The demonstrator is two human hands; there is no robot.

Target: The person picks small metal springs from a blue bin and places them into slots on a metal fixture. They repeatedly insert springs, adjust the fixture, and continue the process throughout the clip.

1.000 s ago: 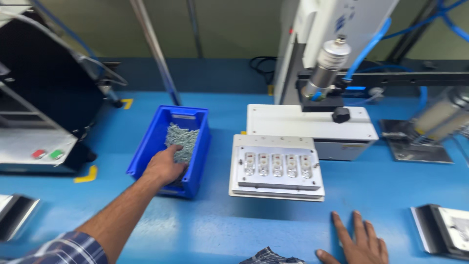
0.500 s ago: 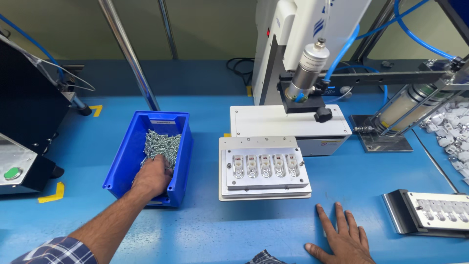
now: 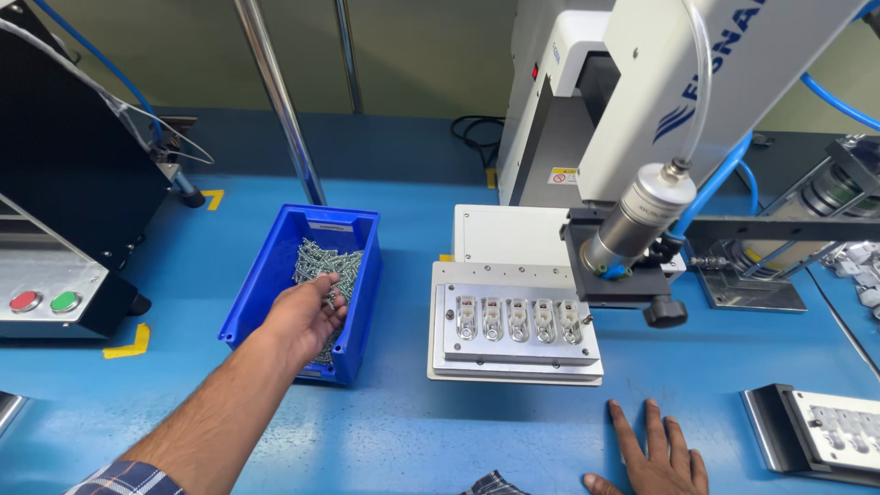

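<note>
The right hand (image 3: 655, 454) was cut off by the lower frame edge at about 5 o'clock; only the fingers and part of the back were seen. The left forearm was likewise cut off at 7 o'clock, with a plaid sleeve (image 3: 124, 478) just visible. The near inner wall of the blue plastic bin (image 3: 275, 275) was hidden behind the left hand (image 3: 307, 316). The individual form of the small metal parts (image 3: 323, 264) heaped in the bin could not be made out; they appeared as small grey screws or clips. A second fixture tray (image 3: 830, 431) at 4 o'clock was cut off by the right edge.

The left hand was found extended into the bin from 7 o'clock, palm turned partly upward, fingers loosely curled among the parts. Whether any parts were actually gripped could not be told. The right hand was laid flat on the blue worktable (image 3: 403, 431), fingers spread and empty, just below the fixture plate (image 3: 513, 325).

The bin was placed left of centre, at about 9 o'clock from the fixture plate and near it. Five pale components were seated in a row on the plate. A cylindrical dispensing head (image 3: 632, 220) was positioned above the plate's right end, at 2 o'clock. A control box with red and green buttons (image 3: 46, 301) was noted at far 9 o'clock.
</note>
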